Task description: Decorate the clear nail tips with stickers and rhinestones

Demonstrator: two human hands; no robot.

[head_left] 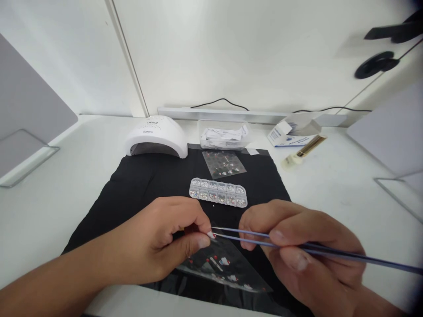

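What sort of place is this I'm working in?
Probably a nail-art workstation: a white dome lamp, a clear compartment case of tiny decorations, and tweezers in the right hand.

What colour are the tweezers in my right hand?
The tweezers are bluish purple, seen in the head view.

Left forearm (72,275) in from lower left, wrist near straight. Left hand (175,242) pinching: index finger arched, tip down by the thumb tip (203,241); other fingers curled behind, mostly hidden. Right hand (307,246) in from lower right, thumb and index closed in a pen-style grip, remaining fingers bent. Right forearm mostly cut off by frame. Hands facing, not touching, both bare.
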